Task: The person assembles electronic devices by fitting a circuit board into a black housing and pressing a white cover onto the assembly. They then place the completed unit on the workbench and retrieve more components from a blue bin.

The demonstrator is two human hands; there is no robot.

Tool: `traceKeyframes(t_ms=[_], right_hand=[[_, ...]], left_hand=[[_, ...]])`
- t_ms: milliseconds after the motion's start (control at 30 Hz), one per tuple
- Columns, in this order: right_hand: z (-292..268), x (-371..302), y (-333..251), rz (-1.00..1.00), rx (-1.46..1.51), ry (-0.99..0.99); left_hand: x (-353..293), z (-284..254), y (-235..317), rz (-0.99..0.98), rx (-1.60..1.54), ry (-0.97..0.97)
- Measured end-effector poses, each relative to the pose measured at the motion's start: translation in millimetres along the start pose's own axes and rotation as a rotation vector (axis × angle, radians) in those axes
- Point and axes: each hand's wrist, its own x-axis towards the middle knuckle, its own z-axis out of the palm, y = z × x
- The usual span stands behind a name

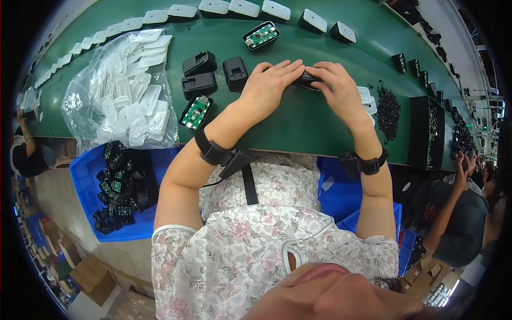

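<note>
Evidently working on a black plastic casing (307, 81) at one o'clock, mostly covered by fingers. Left hand (272, 82) at twelve, fingers slanted across the casing's left end, thumb out of sight; cannot tell whether gripping or only steadying. Right hand (337, 88) at half past one, thumb and fingers drawn in narrowly about the other end. To do this well, judging by the pose: support the casing level, spread pressure evenly over both ends, seat the edges squarely before pushing harder, and realign at any tilt. Best also to hold fingertips clear of any seam.

On the green worktop (298, 125), see an open shell with a green circuit board (261, 35) at twelve and a second board-filled shell (196, 111) toward ten. At eleven, three black hollow housings (235, 74); at ten, a clear bag (80, 106) of white plastic covers (140, 85). Around the far side, a curving line of white-topped cases (245, 7). Past two, a heap of tiny black parts (388, 114), then a black box (418, 133) nearer three.

Off the worktop, notice a blue bin (133, 230) of boards and black pieces at half past eight, a cardboard box (93, 277) toward eight, and a co-worker (461, 213) between three and four.
</note>
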Motion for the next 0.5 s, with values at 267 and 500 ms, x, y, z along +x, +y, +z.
traceKeyframes(t_ms=[267, 500], right_hand=[[23, -15, -3, -0.024, 0.022, 0.126], [2, 5, 20, 0.389, 0.414, -0.084]], left_hand=[[-12, 2, 8, 0.094, 0.244, 0.045], [13, 17, 15, -0.051, 0.157, 0.009]])
